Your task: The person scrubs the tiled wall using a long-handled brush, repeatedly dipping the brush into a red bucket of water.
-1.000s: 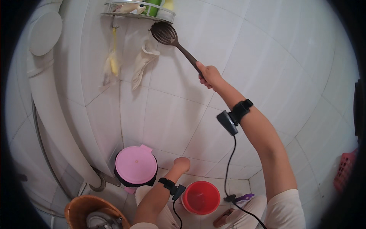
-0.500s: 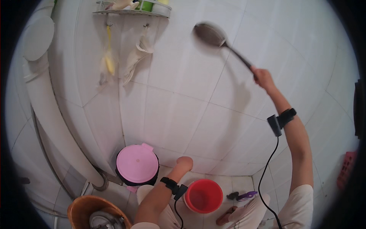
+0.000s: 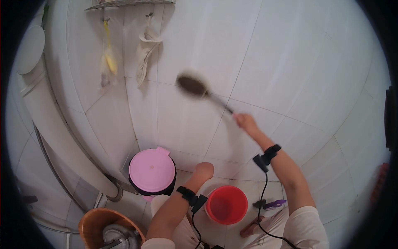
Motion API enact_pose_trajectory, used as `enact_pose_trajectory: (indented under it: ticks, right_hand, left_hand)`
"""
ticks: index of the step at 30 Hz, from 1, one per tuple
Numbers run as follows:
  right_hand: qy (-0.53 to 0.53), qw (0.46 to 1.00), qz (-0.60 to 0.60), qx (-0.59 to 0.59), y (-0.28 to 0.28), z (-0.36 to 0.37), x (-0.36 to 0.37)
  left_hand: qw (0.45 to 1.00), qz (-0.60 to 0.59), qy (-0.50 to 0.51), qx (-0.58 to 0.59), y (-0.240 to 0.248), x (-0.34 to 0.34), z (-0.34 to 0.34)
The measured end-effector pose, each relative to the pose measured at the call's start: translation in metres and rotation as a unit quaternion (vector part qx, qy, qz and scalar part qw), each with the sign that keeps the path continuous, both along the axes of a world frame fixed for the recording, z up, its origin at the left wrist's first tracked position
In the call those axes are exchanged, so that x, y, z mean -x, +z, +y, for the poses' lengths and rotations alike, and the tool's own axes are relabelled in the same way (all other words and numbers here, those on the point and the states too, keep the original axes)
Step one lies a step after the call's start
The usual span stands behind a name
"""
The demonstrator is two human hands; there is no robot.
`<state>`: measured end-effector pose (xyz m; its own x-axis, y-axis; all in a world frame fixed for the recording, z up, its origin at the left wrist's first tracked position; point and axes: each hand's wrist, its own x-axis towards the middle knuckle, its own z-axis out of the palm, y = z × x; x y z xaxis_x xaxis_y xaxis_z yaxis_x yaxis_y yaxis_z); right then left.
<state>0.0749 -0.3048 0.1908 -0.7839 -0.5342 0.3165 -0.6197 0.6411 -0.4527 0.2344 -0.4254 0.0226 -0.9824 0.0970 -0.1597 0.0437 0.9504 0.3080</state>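
My right hand grips the dark handle of a long scrub brush, whose blurred oval head lies against the white tiled wall. The arm reaches up from the lower right and wears a black wrist device with a cable. My left hand is pressed against the wall low down, just above a red bucket; it looks closed and holds nothing. A black device is strapped to that wrist too.
A black bin with a pink lid stands left of the red bucket. A white pipe runs down the left wall. A brown tub sits at the bottom left. Rags and a yellow item hang under a shelf. A purple object lies on the floor.
My right hand has swept the brush from the upper wall down and to the left. The view has tilted down a little. My left hand has stayed on the wall.
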Motion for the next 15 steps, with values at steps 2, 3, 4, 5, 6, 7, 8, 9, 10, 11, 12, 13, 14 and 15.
enact_pose_trajectory:
  ticks: [2,3,4,5,6,7,8,9,10,11,12,13,14,15]
  right_hand:
    - [0.000,0.980,0.093,-0.176,-0.060,0.007,-0.020]
    - [0.022,0.964,0.166,-0.209,-0.081,0.017,-0.020]
    - [0.033,0.964,0.165,-0.207,-0.084,0.020,-0.022]
    - [0.014,0.968,0.134,-0.212,-0.084,0.027,-0.022]
    - [-0.009,0.970,0.104,-0.219,-0.078,0.033,-0.024]
    - [-0.015,0.968,0.118,-0.222,-0.062,0.030,-0.029]
    - [-0.024,0.965,0.131,-0.225,-0.039,0.024,-0.032]
    - [-0.027,0.970,0.157,-0.183,-0.021,0.020,-0.032]
    - [-0.014,0.984,0.155,-0.081,-0.001,0.013,-0.033]
    - [-0.048,0.993,0.111,-0.001,0.015,0.009,-0.023]
    - [-0.032,0.993,0.056,0.101,0.034,-0.002,-0.023]
    - [-0.010,0.984,0.020,0.176,0.055,-0.014,-0.032]
    - [-0.005,0.973,-0.033,0.227,0.067,-0.028,-0.040]
    - [-0.003,0.973,-0.035,0.226,0.060,-0.037,-0.041]
  left_hand:
    - [1.000,0.002,-0.005,-0.014,0.012,-0.008,-0.002]
    - [1.000,0.002,-0.003,-0.015,0.017,-0.006,0.002]
    - [1.000,0.014,0.004,-0.015,0.019,-0.005,0.005]
    - [1.000,0.026,0.009,-0.015,0.020,-0.005,0.005]
    - [0.999,0.026,0.014,-0.018,0.017,-0.001,0.005]
    - [0.999,0.029,0.017,-0.025,0.010,0.003,0.004]
    - [0.999,0.031,0.016,-0.032,0.003,0.005,0.004]
    - [0.999,0.027,0.016,-0.035,0.001,0.004,0.004]
    - [0.999,0.023,0.024,-0.039,0.002,0.003,0.003]
    - [0.998,0.022,0.028,-0.044,0.004,0.003,0.005]
    - [0.998,0.016,0.033,-0.046,0.004,0.001,0.003]
    - [0.998,0.013,0.036,-0.050,0.005,-0.001,0.004]
    - [0.998,0.009,0.041,-0.053,0.004,-0.002,0.004]
    - [0.998,0.008,0.044,-0.054,0.002,-0.001,0.006]
